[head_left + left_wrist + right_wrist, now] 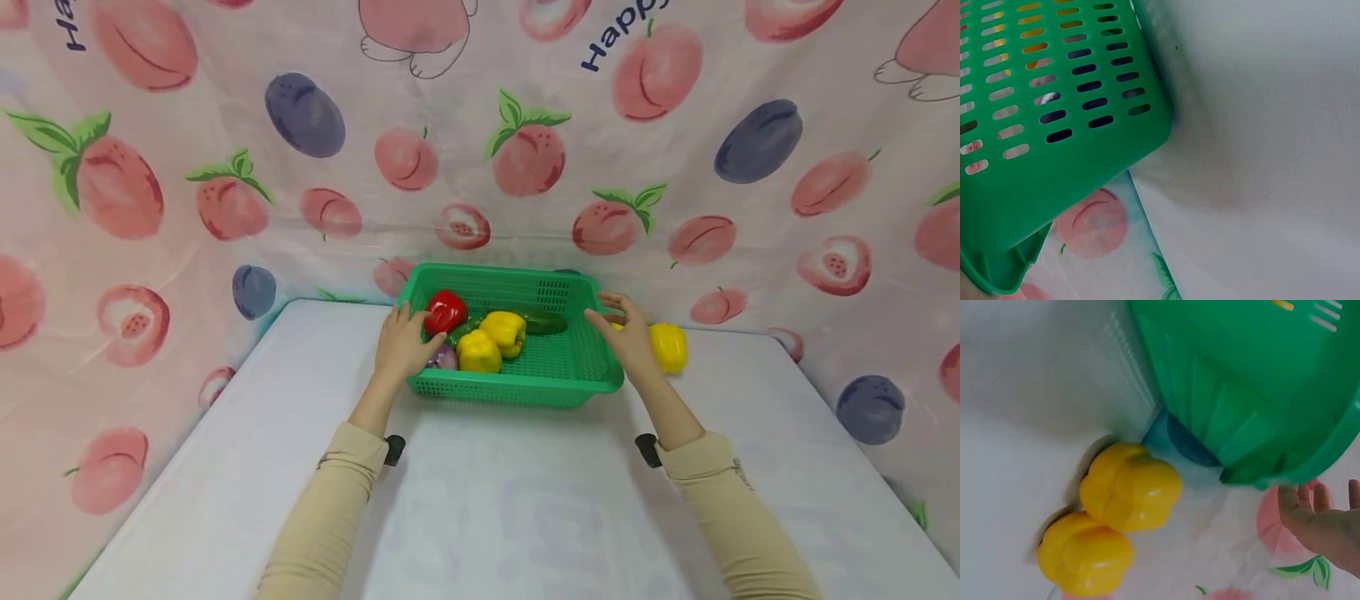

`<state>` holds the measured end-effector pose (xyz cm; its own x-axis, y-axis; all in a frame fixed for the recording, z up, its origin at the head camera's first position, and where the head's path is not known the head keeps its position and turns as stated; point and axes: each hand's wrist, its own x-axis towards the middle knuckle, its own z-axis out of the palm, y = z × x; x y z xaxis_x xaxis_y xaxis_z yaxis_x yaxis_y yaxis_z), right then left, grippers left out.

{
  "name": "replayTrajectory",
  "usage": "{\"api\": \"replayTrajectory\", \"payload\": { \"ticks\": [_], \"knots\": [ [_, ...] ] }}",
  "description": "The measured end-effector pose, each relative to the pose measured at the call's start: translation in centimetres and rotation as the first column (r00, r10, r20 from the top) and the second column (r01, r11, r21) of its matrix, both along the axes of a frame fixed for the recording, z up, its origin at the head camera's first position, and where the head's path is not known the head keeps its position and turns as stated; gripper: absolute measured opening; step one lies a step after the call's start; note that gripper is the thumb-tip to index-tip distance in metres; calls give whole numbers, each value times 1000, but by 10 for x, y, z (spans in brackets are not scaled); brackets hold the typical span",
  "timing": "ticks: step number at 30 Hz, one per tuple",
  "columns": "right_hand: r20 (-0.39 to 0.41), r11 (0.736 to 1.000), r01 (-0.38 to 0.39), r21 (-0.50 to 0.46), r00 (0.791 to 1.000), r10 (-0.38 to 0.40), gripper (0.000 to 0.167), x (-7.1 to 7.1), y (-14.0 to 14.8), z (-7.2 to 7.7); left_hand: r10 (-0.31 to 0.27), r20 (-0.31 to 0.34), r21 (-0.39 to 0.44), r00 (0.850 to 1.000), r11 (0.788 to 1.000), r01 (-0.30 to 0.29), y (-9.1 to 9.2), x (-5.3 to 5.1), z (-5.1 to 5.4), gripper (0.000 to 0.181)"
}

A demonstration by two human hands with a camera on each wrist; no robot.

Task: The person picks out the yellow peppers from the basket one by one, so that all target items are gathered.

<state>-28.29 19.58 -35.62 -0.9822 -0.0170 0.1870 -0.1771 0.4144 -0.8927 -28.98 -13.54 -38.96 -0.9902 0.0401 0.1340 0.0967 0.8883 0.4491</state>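
A green plastic basket [517,385] stands at the back of the table. In it lie a red bell pepper [447,312], two yellow bell peppers [480,352], a cucumber [546,322], a partly covered purple vegetable [444,358] and another green one [462,332]. My left hand [402,343] is at the basket's left rim, fingers spread and thumb over the inside. At the right rim is my right hand [628,335], thumb apart from its loosely bent fingers. In the right wrist view, fingertips [1287,495] come close to the rim; contact cannot be told.
Two more yellow bell peppers [1130,486] sit side by side on the table, just right of the basket. A fruit-printed cloth [450,175] hangs behind the white table [510,500] and along its sides.
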Motion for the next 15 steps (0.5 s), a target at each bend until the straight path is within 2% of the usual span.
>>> {"api": "replayTrajectory", "payload": {
  "ticks": [15],
  "knots": [
    [-29, 997, -78, 17, 996, 78, 54, -7, -25, -5, 5, -2, 15, 1000, 1000, -5, 1, 2, 0, 56]
  ]
}}
